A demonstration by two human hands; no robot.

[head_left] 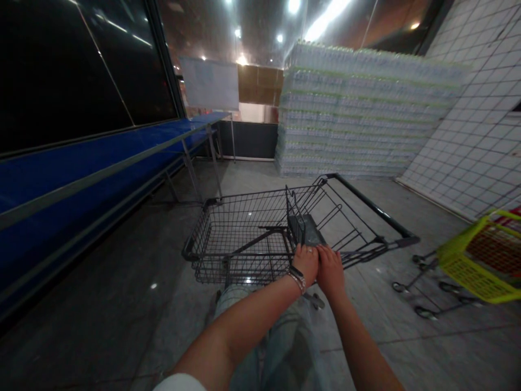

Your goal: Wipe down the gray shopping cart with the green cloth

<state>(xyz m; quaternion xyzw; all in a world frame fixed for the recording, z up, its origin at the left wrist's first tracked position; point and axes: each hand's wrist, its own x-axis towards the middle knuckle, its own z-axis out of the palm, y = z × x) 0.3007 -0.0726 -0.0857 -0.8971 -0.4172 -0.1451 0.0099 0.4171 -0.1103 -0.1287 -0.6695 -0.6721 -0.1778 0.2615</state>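
A dark wire shopping cart (244,217) stands sideways in front of me, its handle bar (366,203) off to the right. Its basket shows nothing lying in it. My left hand (306,263), with a dark band and a bracelet at the wrist, is closed over the cart's near side rail. Right beside it, my right hand (330,270) curls over the same rail, touching the left. Both hands are level with the grey child-seat flap (311,231). The fingertips are hidden behind the rail.
A yellow cart (476,260) on wheels stands at the right. Behind are tall stacks of shrink-wrapped bottles (350,114). A long blue table (122,146) with metal legs runs along the left windows. White panels with a wire grid (459,136) line the right wall.
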